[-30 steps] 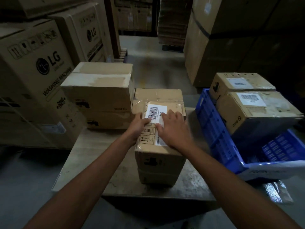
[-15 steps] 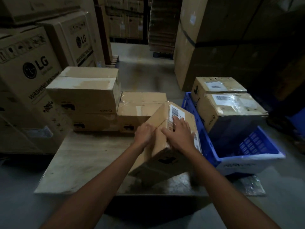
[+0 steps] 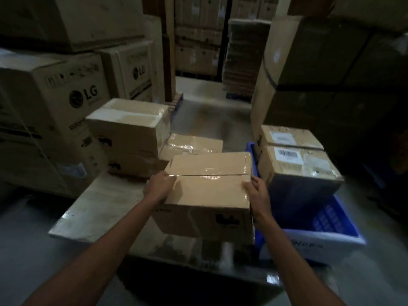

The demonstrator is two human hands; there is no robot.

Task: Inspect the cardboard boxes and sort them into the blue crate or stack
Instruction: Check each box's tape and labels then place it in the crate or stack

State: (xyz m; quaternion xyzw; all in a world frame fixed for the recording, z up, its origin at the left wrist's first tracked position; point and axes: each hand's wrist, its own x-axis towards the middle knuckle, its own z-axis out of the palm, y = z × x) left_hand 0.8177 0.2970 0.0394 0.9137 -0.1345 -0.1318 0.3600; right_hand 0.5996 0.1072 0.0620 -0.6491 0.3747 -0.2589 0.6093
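Note:
A taped brown cardboard box (image 3: 209,191) sits in front of me over the low platform (image 3: 103,208), its taped seam facing up. My left hand (image 3: 159,187) grips its left top edge and my right hand (image 3: 257,194) grips its right top edge. To the right stands the blue crate (image 3: 331,221) with two labelled boxes (image 3: 298,166) in its far end. A stack of two boxes (image 3: 130,131) sits on the platform's back left, with a lower box (image 3: 194,144) beside it.
Large LG washing-machine cartons (image 3: 57,111) wall off the left side. Tall dark cartons (image 3: 320,74) rise behind the crate on the right. A concrete aisle (image 3: 209,111) runs away between them toward more stacked cartons.
The box has been tipped and turned over: its barcode label no longer faces up, the taped seam does. My hands shifted from its top to its left and right edges.

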